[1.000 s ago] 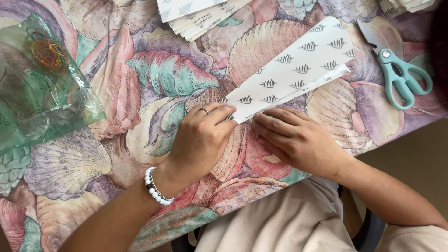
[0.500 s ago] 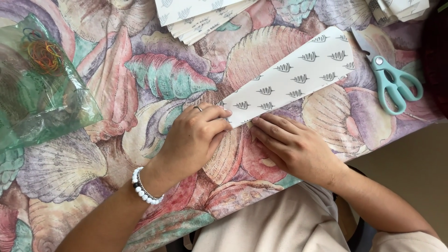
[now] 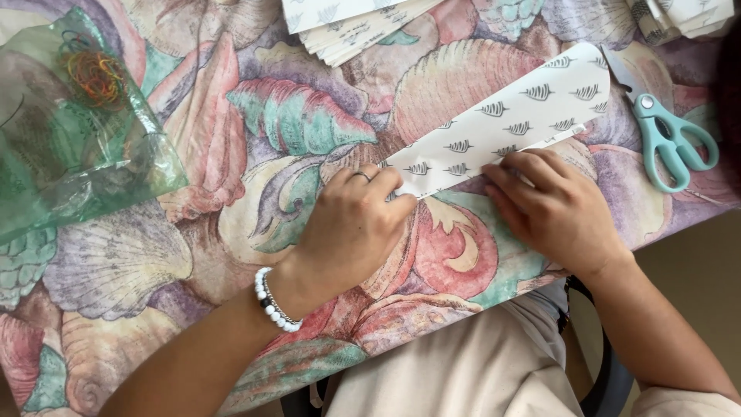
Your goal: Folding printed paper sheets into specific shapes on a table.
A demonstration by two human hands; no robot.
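White patterned strip (image 3: 502, 131): one; left hand (image 3: 351, 232), right hand (image 3: 556, 208) pressing; scissors (image 3: 668, 139): one.

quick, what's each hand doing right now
Left hand: fingers curled, pressing the near end of the paper strip.
Right hand: flat, fingers pressing the strip's lower edge; gripping nothing.

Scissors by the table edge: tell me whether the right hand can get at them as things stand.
Probably yes: the scissors lie uncovered on the tablecloth just beyond the right hand, with nothing between, though that hand is pressing on the patterned paper strip.
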